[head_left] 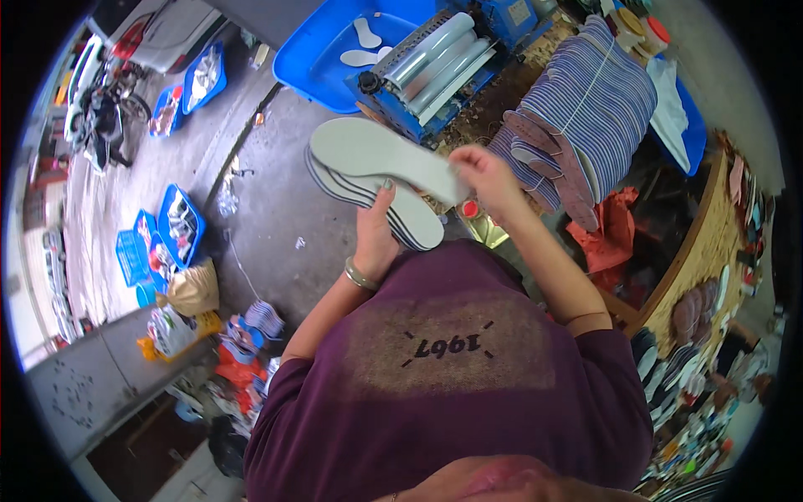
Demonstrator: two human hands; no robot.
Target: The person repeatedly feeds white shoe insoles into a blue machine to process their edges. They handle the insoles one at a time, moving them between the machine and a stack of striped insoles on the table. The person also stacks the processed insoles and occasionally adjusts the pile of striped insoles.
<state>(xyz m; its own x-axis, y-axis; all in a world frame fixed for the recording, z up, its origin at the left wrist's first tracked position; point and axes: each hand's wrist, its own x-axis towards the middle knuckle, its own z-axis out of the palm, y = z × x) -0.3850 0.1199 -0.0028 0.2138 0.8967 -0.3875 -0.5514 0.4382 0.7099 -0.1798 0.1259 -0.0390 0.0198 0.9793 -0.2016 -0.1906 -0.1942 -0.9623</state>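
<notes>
My left hand [376,234] grips a small stack of pale shoe insoles [416,219] with dark edges, its thumb lying on top. Above that stack, one off-white insole [355,149] slants across, overlapping it. My right hand [489,180] is closed at this insole's narrow right end, which is blurred by motion. Just beyond both hands stands a blue machine with shiny rollers [435,54]. A large tied bundle of striped insoles [585,105] lies to the right of my right hand, with several brown insoles [556,159] at its near side.
Behind the machine, a blue tub [309,63] holds several loose white insoles [366,33]. A red bag [606,230] and a wooden board edge [682,251] are at right. Blue baskets [188,226] and bags stand on the floor at left. A motorcycle [104,125] is parked far left.
</notes>
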